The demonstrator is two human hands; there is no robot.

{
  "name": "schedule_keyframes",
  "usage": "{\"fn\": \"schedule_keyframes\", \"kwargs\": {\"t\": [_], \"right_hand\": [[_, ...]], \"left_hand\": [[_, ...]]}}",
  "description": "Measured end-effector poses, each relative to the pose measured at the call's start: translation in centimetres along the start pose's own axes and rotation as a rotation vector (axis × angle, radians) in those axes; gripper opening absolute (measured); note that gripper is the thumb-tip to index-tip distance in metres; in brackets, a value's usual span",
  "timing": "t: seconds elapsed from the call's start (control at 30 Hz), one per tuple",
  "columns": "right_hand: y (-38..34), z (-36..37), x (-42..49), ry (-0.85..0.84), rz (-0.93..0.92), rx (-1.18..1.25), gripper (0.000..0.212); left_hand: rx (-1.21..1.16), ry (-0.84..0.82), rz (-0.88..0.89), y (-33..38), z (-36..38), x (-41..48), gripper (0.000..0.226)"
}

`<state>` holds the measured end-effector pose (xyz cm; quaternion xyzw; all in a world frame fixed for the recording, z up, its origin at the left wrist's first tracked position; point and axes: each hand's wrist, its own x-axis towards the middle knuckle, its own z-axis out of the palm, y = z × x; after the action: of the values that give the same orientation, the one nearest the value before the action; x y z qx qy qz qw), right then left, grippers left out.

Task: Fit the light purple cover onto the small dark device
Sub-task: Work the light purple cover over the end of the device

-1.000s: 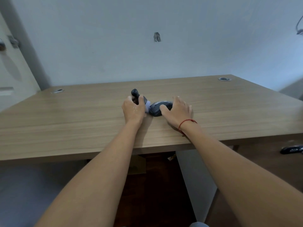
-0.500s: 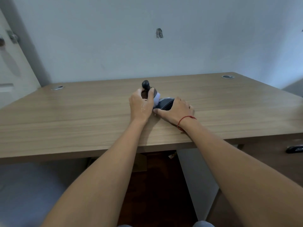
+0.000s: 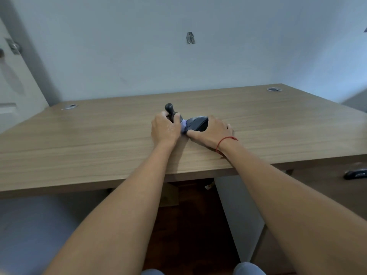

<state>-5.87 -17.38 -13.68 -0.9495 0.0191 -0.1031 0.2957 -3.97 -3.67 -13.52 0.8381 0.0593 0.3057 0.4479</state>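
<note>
On the wooden desk (image 3: pixel 99 147), my left hand (image 3: pixel 165 131) grips an upright dark knobbed object (image 3: pixel 170 110), while my right hand (image 3: pixel 211 132) closes around the small dark device (image 3: pixel 197 124). The light purple cover (image 3: pixel 184 127) sits pinched between both hands, mid-desk.

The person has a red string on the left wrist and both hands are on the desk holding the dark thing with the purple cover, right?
Not quite. The head view shows the red string on the right wrist, behind the right hand. The rest holds: the left hand is there too, at the purple cover.
</note>
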Motion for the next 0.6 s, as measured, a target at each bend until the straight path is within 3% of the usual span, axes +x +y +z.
{"fn": "schedule_keyframes", "kwargs": {"t": [0.07, 0.2, 0.37, 0.5, 0.6], "right_hand": [[0.0, -0.1, -0.1, -0.008, -0.011, 0.002, 0.077], [0.0, 0.0, -0.1, -0.033, -0.017, 0.011, 0.077], [0.1, -0.2, -0.1, -0.048, -0.033, 0.02, 0.078], [0.1, -0.2, -0.1, -0.074, -0.046, 0.01, 0.079], [0.0, 0.0, 0.0, -0.076, -0.056, 0.015, 0.082]], "left_hand": [[-0.003, 0.01, 0.0, 0.0, 0.0, 0.0, 0.031], [-0.274, -0.015, -0.013, 0.8, -0.3, -0.1, 0.027], [-0.184, -0.069, -0.078, -0.3, 0.0, 0.4, 0.032], [-0.306, -0.044, -0.067, 0.4, -0.2, 0.1, 0.031], [-0.231, -0.105, -0.006, 0.5, -0.2, -0.2, 0.029]]}}
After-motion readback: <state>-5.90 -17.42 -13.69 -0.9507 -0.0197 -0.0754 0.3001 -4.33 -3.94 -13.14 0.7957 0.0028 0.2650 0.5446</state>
